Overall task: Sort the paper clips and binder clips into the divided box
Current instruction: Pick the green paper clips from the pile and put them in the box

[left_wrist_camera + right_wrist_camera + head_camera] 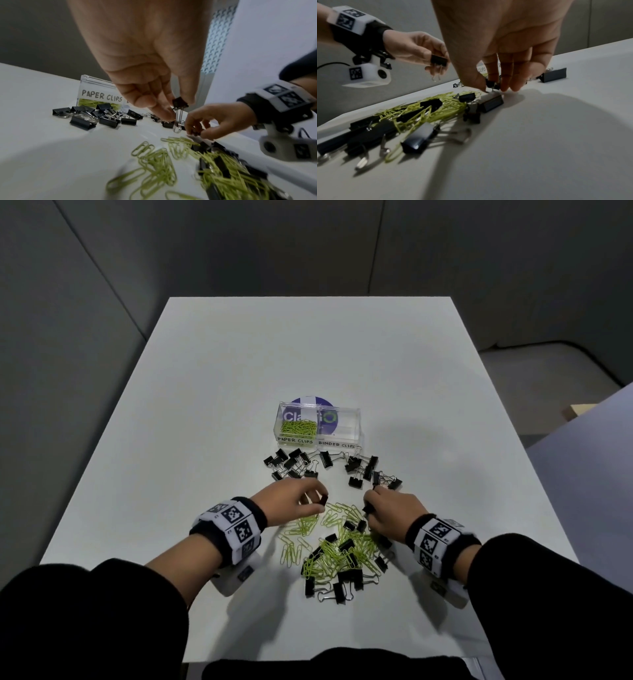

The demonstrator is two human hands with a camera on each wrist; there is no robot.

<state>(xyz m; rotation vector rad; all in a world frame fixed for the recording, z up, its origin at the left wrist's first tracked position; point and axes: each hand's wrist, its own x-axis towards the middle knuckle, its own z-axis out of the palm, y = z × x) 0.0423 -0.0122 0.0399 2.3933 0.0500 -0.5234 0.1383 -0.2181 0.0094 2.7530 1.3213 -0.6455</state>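
Observation:
A clear divided box [354, 422] stands mid-table. Its left compartment, labelled PAPER CLIPS, holds green paper clips [298, 427]; I see no clips in the right one, labelled BINDER CLIPS. My left hand [317, 501] pinches a black binder clip [179, 103] above the table, its wire handles hanging down. My right hand [370, 505] pinches a small black binder clip [491, 83] just above the table at the far edge of the mixed pile [342, 554] of green paper clips and black binder clips.
Loose black binder clips lie in two groups in front of the box, a left group [291, 464] and a right group [368, 470]. A few single green paper clips [291, 549] lie left of the pile. The table's front edge [308, 659] is near my body.

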